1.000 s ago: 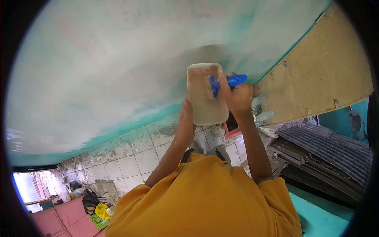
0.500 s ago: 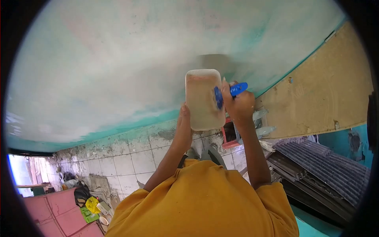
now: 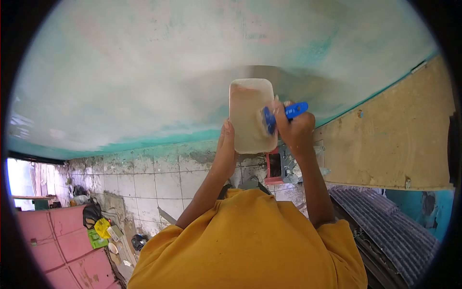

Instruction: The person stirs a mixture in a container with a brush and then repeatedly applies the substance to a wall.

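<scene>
My left hand (image 3: 227, 144) grips the left edge of a pale rectangular paint tray (image 3: 245, 113), held up in front of the wall. A whitish liquid that looks like paint coats the tray's inside, with a pinkish patch near its far end. My right hand (image 3: 294, 125) is closed around a paintbrush (image 3: 296, 110) with a blue handle. Its bristles, smeared with the pale liquid, rest in the right side of the tray.
The wall (image 3: 144, 72) ahead is whitish over turquoise. A tan board (image 3: 385, 135) stands at right, above corrugated sheets (image 3: 385, 226). A red crate (image 3: 274, 166) sits on the tiled floor (image 3: 144, 185). Bags, including a yellow one (image 3: 102, 228), lie by pink panels (image 3: 62, 236) at left.
The view has shifted a little. The tray and both hands sit slightly higher and further right in view, and the brush bristles have moved slightly down within the tray.
</scene>
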The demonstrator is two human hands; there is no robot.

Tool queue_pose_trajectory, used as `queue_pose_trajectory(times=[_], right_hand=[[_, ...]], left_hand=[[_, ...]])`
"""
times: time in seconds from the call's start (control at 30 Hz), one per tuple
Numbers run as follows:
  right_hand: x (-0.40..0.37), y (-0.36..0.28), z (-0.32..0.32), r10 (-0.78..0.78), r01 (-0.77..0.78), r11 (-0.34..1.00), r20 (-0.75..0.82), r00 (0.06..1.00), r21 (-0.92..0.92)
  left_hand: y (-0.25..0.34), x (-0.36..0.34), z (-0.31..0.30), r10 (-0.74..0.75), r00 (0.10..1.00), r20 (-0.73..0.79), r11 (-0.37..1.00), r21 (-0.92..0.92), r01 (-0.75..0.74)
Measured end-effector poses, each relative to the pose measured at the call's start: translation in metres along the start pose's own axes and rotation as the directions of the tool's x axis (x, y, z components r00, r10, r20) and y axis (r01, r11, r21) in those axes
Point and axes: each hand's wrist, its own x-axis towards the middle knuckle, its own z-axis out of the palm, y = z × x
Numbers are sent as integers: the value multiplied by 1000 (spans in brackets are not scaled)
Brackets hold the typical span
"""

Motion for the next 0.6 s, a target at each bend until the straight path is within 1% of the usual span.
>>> queue_pose_trajectory(times=[0.07,0.1,0.17,0.2,0.27,0.3,0.37,0.4,0.47,0.5,0.57,0.6], right_hand=[[-5,-4,-8,40,-67,974,123,992,219],[-2,-6,-7,40,-69,973,129,991,221],[3,-6,-5,18,-61,963,161,987,261],[8,-1,-4,22,-65,963,166,986,263],[19,10,-1,163,-198,962,189,968,188],[21,14,-3,161,-198,961,193,968,191],[24,27,-10,100,-103,988,28,995,113],[22,31,-14,99,-102,988,35,995,116],[11,36,-24,116,-118,993,56,992,20],[5,36,-27,120,-121,992,60,991,21],[-3,33,-29,60,-82,978,118,991,192],[-4,34,-27,65,-87,978,119,991,190]], left_hand=[[-4,1,11,-15,999,-43,1000,2,15],[-8,2,15,-17,999,-50,1000,0,17],[-16,3,24,-4,1000,-13,1000,-8,4],[-21,4,25,-8,1000,-18,1000,-8,7],[-29,10,26,0,1000,-17,1000,-16,-1],[-30,11,28,1,1000,-23,1000,-16,-2],[-31,14,29,10,1000,-2,1000,-29,-11],[-30,14,32,11,1000,-9,999,-32,-11],[-28,13,38,-3,999,34,997,-78,6],[-31,14,41,-7,1000,30,997,-78,9],[-38,17,48,23,999,-31,1000,4,-22],[-41,17,50,17,999,-30,1000,5,-17]])
